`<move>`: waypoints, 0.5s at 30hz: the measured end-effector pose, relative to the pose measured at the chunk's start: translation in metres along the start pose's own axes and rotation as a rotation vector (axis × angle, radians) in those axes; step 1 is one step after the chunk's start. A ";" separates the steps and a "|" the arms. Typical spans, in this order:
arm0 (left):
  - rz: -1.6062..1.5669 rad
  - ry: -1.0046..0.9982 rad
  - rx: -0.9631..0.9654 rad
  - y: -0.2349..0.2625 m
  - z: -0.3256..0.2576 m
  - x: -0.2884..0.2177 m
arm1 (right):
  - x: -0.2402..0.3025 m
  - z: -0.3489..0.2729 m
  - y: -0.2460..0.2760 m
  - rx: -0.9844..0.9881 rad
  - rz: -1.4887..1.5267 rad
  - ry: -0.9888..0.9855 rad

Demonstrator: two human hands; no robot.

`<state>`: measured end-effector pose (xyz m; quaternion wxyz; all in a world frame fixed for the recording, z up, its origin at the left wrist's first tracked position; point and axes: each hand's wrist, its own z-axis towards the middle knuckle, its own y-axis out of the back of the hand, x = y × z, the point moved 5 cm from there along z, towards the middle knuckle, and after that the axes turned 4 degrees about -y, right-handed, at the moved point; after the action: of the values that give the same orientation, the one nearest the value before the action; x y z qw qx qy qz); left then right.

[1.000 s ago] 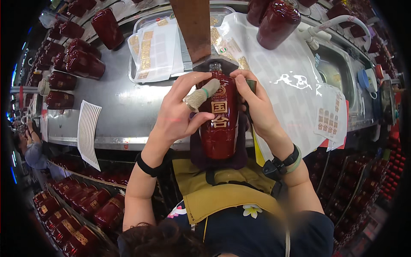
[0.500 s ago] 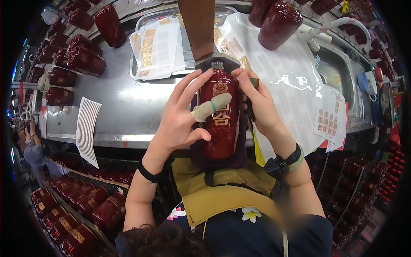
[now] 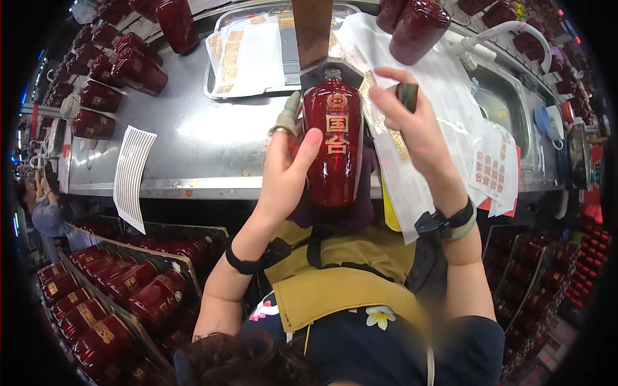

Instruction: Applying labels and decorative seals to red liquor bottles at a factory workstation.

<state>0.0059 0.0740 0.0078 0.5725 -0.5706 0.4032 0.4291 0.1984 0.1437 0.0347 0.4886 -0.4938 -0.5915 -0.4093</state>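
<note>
— Red glazed bottle (image 3: 335,151) with gold characters on its front: where is it sitting?

— It is lying at the near edge of the steel table (image 3: 193,138), neck pointing away from the person, its base hanging over a dark cloth (image 3: 335,215) at the apron.

— What is the left hand (image 3: 286,164) doing?

— It is gripping the bottle's left side, thumb pressing on the front, one taped finger and a ring showing behind it.

— And the right hand (image 3: 415,128)?

— It is hovering just right of the bottle, off the glass, fingers pinching a small dark object (image 3: 407,96). A strip of gold labels (image 3: 386,112) is lying under it.

— Anything beyond the bottle?

— A metal tray (image 3: 222,61) of label sheets is lying behind it to the left, two more red bottles (image 3: 412,26) are standing behind it to the right, and a row of red jars (image 3: 109,71) is lining the table's far left.
</note>
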 end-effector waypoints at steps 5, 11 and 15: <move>0.095 -0.020 0.051 -0.003 -0.001 0.009 | -0.027 -0.020 -0.015 0.072 0.037 -0.097; 0.089 -0.014 0.081 -0.003 -0.005 0.011 | 0.013 -0.008 -0.007 -0.005 -0.075 0.305; -0.073 0.025 0.065 0.005 -0.006 0.012 | 0.048 -0.019 -0.032 0.025 -0.997 1.202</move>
<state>0.0047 0.0687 -0.0056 0.6010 -0.5712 0.4031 0.3873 0.1689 0.1286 0.0857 0.4891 0.1424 -0.3818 -0.7712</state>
